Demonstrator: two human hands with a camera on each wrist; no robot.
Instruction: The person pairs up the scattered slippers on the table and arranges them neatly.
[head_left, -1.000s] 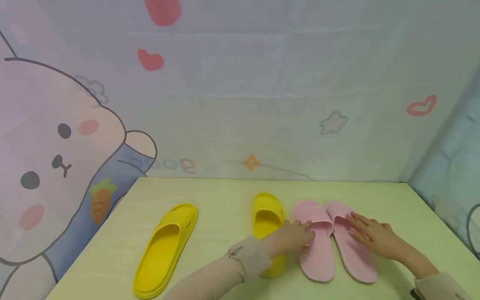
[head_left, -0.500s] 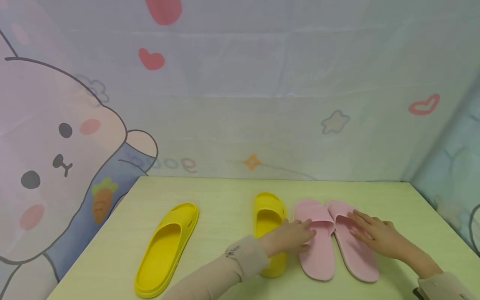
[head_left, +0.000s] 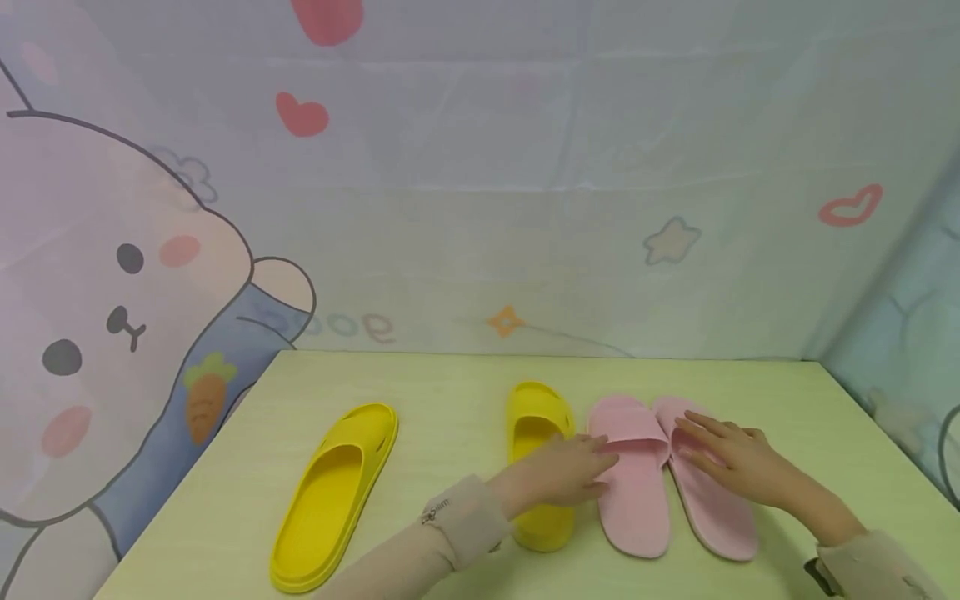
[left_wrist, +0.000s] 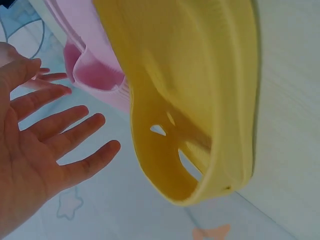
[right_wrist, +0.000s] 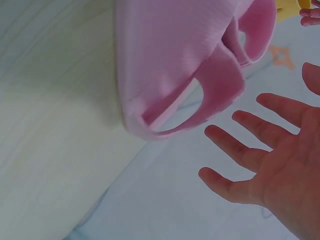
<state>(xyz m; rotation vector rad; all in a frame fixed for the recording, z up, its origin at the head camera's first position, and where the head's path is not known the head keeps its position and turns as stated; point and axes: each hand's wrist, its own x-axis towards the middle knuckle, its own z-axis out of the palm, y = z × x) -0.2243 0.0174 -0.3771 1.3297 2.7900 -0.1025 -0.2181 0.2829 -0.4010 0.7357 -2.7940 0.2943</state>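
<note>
Two pink slippers lie side by side, toes to the back: the left pink slipper (head_left: 636,508) and the right pink slipper (head_left: 720,517), their straps meeting. Just left of them is a yellow slipper (head_left: 540,408), partly hidden by my left hand (head_left: 562,471). That hand is above the yellow slipper and the left pink one, its fingers spread and holding nothing in the left wrist view. My right hand (head_left: 742,462) hovers over the right pink slipper, fingers extended and apart, palm bare in the right wrist view. Another yellow slipper (head_left: 315,517) lies farther left, toe angled to the right.
The slippers lie on a pale wooden table (head_left: 442,467). Behind it hangs a printed cloth (head_left: 465,208) with a cartoon animal, hearts and stars. A second cloth (head_left: 907,350) hangs along the right side.
My left hand has drawn back a little to the left, away from the left pink slipper. My right hand has shifted slightly left and up. The slippers have stayed in place.
</note>
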